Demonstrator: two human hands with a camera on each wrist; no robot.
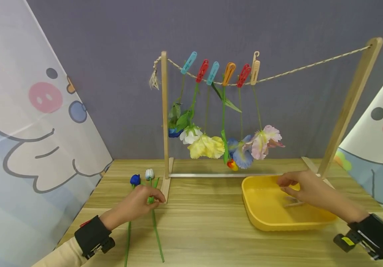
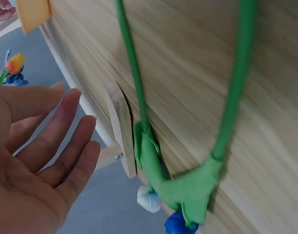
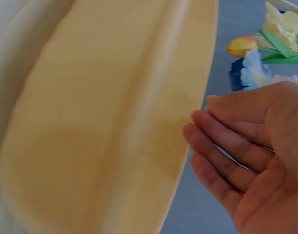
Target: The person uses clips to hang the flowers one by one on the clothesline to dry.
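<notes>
A pale wooden bench (image 1: 211, 230) with fine straight grain stands before a smooth grey wall (image 1: 111, 74). The left hand (image 1: 141, 202) lies over two green-stemmed fake flowers (image 1: 155, 226) lying flat on it, fingers relaxed and apart. The right hand (image 1: 303, 187) hovers loose and open over a shiny yellow plastic tray (image 1: 261, 211).

A: What surface do you have under the stems?

B: The bench (image 1: 211, 230) is light wood with a visible lengthwise grain, matt. The rack frame (image 1: 165, 122) is bare pale wood, also matt.

A: And the tray (image 1: 268, 218)?

B: You see smooth yellow plastic with a slight sheen. The pegs (image 1: 213, 72) look like coloured plastic, glossy. The line (image 1: 311, 66) is rough twisted cord. The flower stems (image 2: 236, 87) are smooth green plastic; their leaves (image 2: 188, 187) look like matt cloth.
</notes>
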